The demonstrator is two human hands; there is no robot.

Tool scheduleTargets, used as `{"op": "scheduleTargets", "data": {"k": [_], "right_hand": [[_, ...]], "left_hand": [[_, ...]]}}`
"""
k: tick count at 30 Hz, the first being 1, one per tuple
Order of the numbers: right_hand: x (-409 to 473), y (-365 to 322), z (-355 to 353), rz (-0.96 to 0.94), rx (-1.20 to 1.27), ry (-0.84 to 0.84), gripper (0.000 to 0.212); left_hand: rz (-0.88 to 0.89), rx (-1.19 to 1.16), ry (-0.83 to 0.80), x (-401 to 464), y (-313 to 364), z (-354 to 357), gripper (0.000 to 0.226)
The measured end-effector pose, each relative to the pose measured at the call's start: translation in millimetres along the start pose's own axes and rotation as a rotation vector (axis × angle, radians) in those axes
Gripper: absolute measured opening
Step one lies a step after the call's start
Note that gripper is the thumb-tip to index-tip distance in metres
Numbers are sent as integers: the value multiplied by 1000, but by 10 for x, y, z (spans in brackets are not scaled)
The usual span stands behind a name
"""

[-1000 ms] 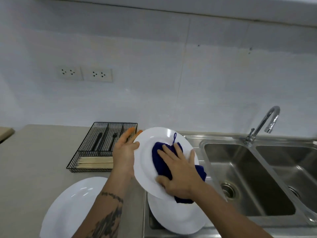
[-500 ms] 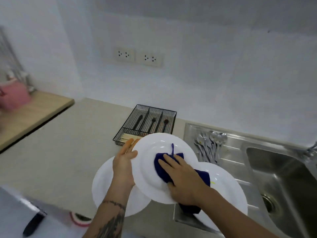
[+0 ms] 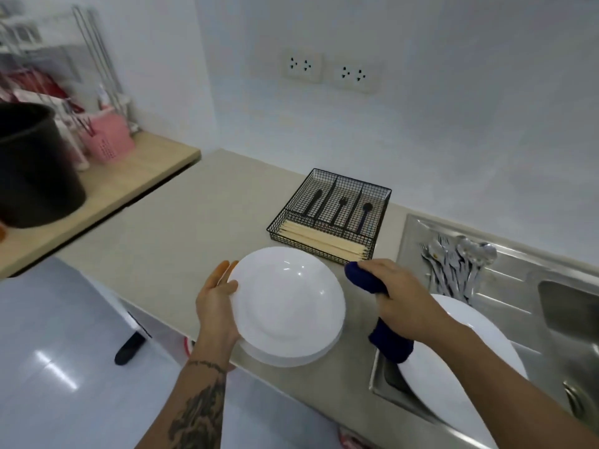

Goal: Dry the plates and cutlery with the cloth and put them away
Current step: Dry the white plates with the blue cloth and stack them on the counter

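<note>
The cloth (image 3: 368, 280), bunched in the right hand (image 3: 402, 296), has come off the plate (image 3: 285, 303), which the left hand (image 3: 215, 301) grips while lowering it onto 1 stacked on the desk (image 3: 194, 228), apparently dried.

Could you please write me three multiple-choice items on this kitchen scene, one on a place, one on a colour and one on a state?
1. Where does the pile of metal cutlery lie?
A. in the wire tray
B. on the steel drainboard
C. on the wooden shelf

2. What colour is the cloth?
A. dark blue
B. pink
C. white

3. What is the right hand doing?
A. resting empty on the counter
B. gripping the cloth
C. turning on a tap

Answers:
1 B, the cutlery lies on the drainboard right of the wire tray.
2 A, it shows dark blue on both sides of the fist.
3 B, its fingers curl round the cloth while the left hand holds the white plate.
</note>
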State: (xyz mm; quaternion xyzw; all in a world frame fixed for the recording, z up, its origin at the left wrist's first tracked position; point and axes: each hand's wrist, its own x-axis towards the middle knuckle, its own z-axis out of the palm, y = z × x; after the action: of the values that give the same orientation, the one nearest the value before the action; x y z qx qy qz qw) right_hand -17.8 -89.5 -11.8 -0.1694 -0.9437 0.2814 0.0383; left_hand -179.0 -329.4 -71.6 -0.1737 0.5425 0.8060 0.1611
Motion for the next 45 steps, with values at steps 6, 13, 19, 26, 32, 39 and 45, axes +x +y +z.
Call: {"op": "scheduleTargets", "data": {"k": [6,13,19,26,32,39,45], "right_hand": [[-35,-47,5,4,58,-11,60],[-112,35,73,66,191,-1,59],[-146,142,-38,120,221,62,55],[-274,325,-242,172,239,133,53],[-529,577,-486,257,308,228,54],[-947,857,-674,345,273,314,52],[-1220,1223,-642,414,307,294,52]], "left_hand": [[84,185,49,45,-44,-35,51],[328,552,103,-29,-64,-23,50],[350,708,74,-33,-134,-85,50],[483,838,49,-120,-186,123,44],[618,865,-313,-546,-523,839,41],[605,1079,-694,-1009,-1334,1412,39],[566,1349,-653,-1040,-1600,1667,52]]}}
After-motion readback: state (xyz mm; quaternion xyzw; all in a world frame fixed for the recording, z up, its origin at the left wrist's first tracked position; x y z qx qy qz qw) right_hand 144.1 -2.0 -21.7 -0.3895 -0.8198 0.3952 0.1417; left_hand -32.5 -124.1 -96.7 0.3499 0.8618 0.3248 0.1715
